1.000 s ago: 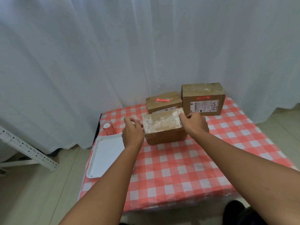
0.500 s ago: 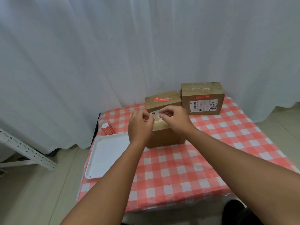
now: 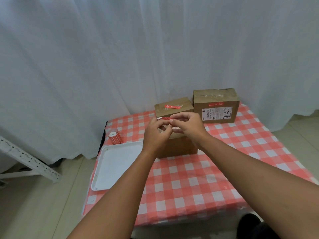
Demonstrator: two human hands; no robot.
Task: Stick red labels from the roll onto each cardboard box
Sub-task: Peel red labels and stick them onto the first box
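Three cardboard boxes stand on the red-checked table. The nearest box (image 3: pixel 179 146) is mostly hidden behind my hands. Above it, my left hand (image 3: pixel 156 133) and my right hand (image 3: pixel 188 125) pinch a red label strip (image 3: pixel 164 118) between their fingertips. The small back box (image 3: pixel 173 107) carries a red label (image 3: pixel 171 106) on its top. The taller box (image 3: pixel 215 105) at the back right has a red label and a white shipping sticker on its front. The red label roll (image 3: pixel 115 138) stands at the table's left edge.
A white tray (image 3: pixel 117 166) lies on the left part of the table (image 3: pixel 198 183), just in front of the roll. White curtains hang close behind the boxes. A white metal rack leg (image 3: pixel 29 159) slants across the floor at left.
My hands let go of the nearest box's sides and came together above it. They now hold a red label strip between the fingertips.
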